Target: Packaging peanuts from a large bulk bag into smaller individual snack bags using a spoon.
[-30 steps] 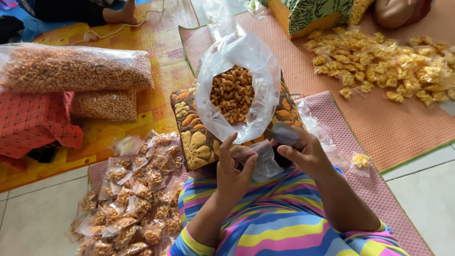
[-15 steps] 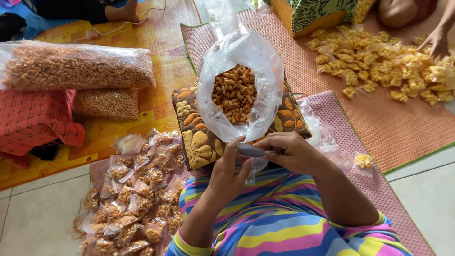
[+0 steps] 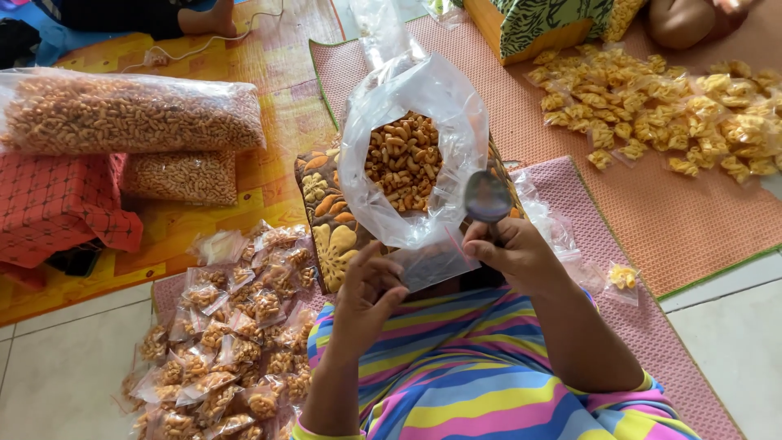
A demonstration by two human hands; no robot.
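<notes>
A large clear plastic bag (image 3: 383, 130) stands open on a flowered cushion (image 3: 326, 220), part full of brown curled snacks (image 3: 403, 163). My right hand (image 3: 517, 257) grips a metal spoon (image 3: 487, 197), its empty bowl raised beside the bag's right rim. My left hand (image 3: 366, 297) pinches a small clear empty bag (image 3: 432, 262) just below the big bag. Both hands sit close together over my striped lap.
A heap of small filled snack packets (image 3: 236, 326) lies at my left. Two large sealed snack bags (image 3: 130, 114) are stacked far left beside a red cloth (image 3: 57, 204). Yellow snack packets (image 3: 668, 122) cover the mat at right. Another person's foot (image 3: 216, 18) and knee (image 3: 684, 20) show at top.
My right hand has lifted the spoon from near the small bag up to the big bag's right rim. My left hand keeps hold of the small bag.
</notes>
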